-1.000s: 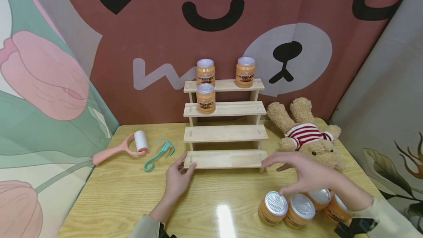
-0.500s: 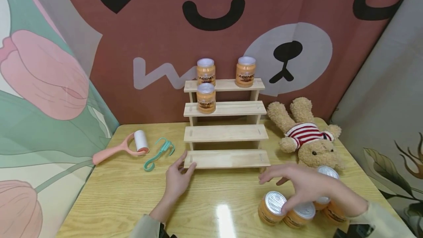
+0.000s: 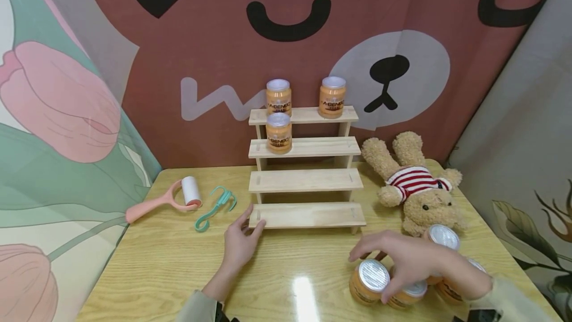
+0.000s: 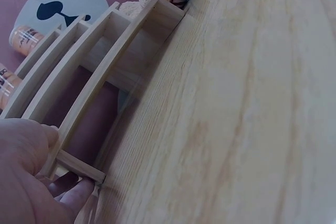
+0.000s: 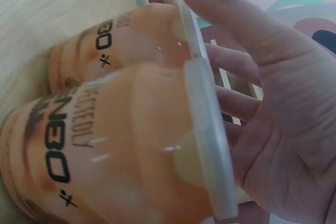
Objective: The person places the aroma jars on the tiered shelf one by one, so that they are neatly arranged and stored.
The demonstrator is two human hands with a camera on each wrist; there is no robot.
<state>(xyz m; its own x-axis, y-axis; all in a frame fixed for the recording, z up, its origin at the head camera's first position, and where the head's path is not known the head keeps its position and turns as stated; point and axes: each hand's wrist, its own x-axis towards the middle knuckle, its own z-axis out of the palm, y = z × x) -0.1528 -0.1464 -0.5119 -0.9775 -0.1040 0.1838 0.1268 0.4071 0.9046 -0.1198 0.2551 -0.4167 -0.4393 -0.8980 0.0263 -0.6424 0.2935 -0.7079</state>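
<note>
A four-step wooden display stand (image 3: pixel 308 181) stands on the table. My left hand (image 3: pixel 241 242) holds the left end of its lowest step, thumb in front; in the left wrist view, fingers of the left hand (image 4: pixel 31 177) curl round the end support. My right hand (image 3: pixel 408 262) hovers over several orange jars at the lower right, thumb and fingers spread around the lid of the leftmost jar (image 3: pixel 367 284). In the right wrist view two jars (image 5: pixel 105 145) lie close below the palm; the thumb is near the farther lid, and whether it touches cannot be seen.
Two jars stand on the top step, a left jar (image 3: pixel 278 98) and a right jar (image 3: pixel 332 97). Another jar (image 3: pixel 279 134) is on the second step. A teddy bear (image 3: pixel 415 183) lies at right. A pink lint roller (image 3: pixel 165 200) and a teal hook (image 3: pixel 216 207) lie left.
My right hand has moved from the stand's right end down toward the viewer, to the leftmost jar. The left hand stays on the stand, and the jars have not moved.
</note>
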